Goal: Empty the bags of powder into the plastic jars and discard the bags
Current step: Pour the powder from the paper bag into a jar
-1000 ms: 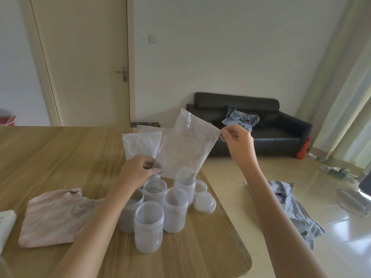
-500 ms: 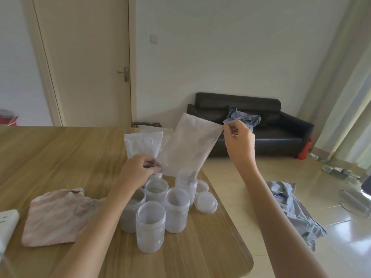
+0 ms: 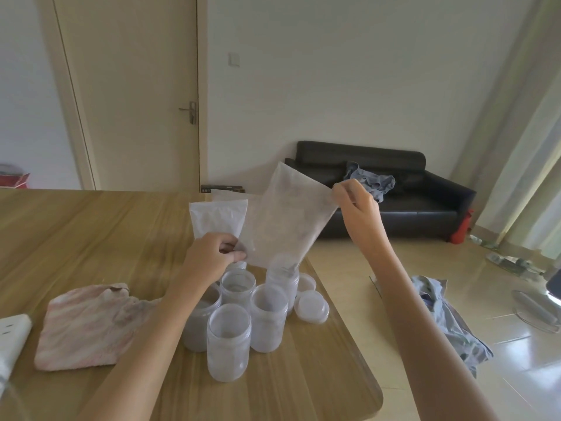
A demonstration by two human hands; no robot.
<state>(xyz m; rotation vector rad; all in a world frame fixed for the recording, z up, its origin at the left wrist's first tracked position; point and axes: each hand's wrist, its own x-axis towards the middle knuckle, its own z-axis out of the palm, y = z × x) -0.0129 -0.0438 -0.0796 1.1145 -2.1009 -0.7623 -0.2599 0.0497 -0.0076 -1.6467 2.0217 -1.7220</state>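
— What are the hands doing?

— Both hold one bag (image 3: pixel 285 220), tilted over the jars (image 3: pixel 243 305). The left hand (image 3: pixel 209 258) pinches its lower corner between thumb and curled fingers; the right hand (image 3: pixel 358 208) pinches the upper corner, raised higher and off past the table (image 3: pixel 76 232) edge.

— Anything in that bag?

— It looks flat and see-through, with a grey dusting on the inside (no heap of powder that I can make out). Its lowest corner points down at the mouth of the back jar (image 3: pixel 282 278), touching or just above it; I cannot tell which.

— And the jars?

— A tight cluster of clear plastic ones, all open, near the table's right edge. The front jar (image 3: pixel 229 347) seems empty apart from a haze on its wall. The one half hidden by the left forearm looks grey in its lower part, as if filled; the rest show a thin grey film at most.

— Lids?

— Two lids (image 3: pixel 311 302) lie just right of the cluster, at the edge.

— Other bags?

— A white full bag (image 3: pixel 217 218) stands behind the left hand, with another bag's top edge showing just behind it.

— What else is on the table?

— A pink striped cloth (image 3: pixel 88 326) left of the jars, and a white power strip (image 3: pixel 12 332) at the left border.
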